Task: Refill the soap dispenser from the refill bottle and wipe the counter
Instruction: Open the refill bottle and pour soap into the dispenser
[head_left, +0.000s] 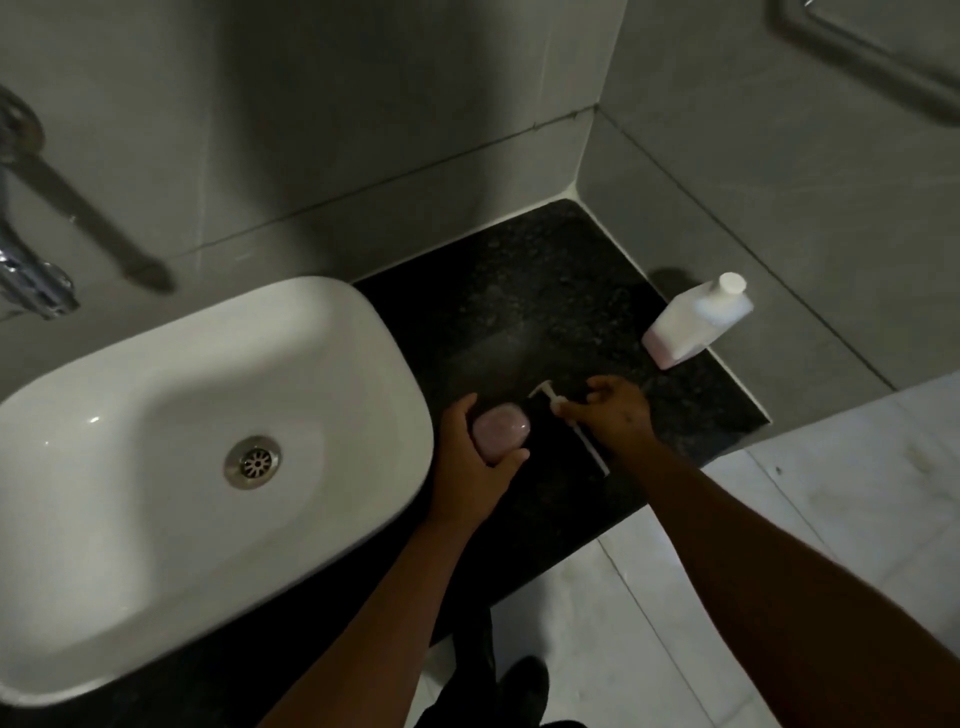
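Note:
A small pinkish soap dispenser bottle (501, 431) stands on the dark granite counter (545, 312) just right of the basin, and my left hand (475, 457) is wrapped around it. The white pump head with its long dip tube (566, 421) is off the bottle, held beside it in my right hand (618, 415), tube pointing toward me. The white refill bottle (696, 322), cap on, stands at the counter's right edge against the wall.
A white oval basin (156, 571) with a metal drain (253, 461) fills the left. A chrome tap (31, 280) juts from the wall at far left. Grey tiled walls enclose the counter's back and right; pale floor tiles (779, 519) lie below.

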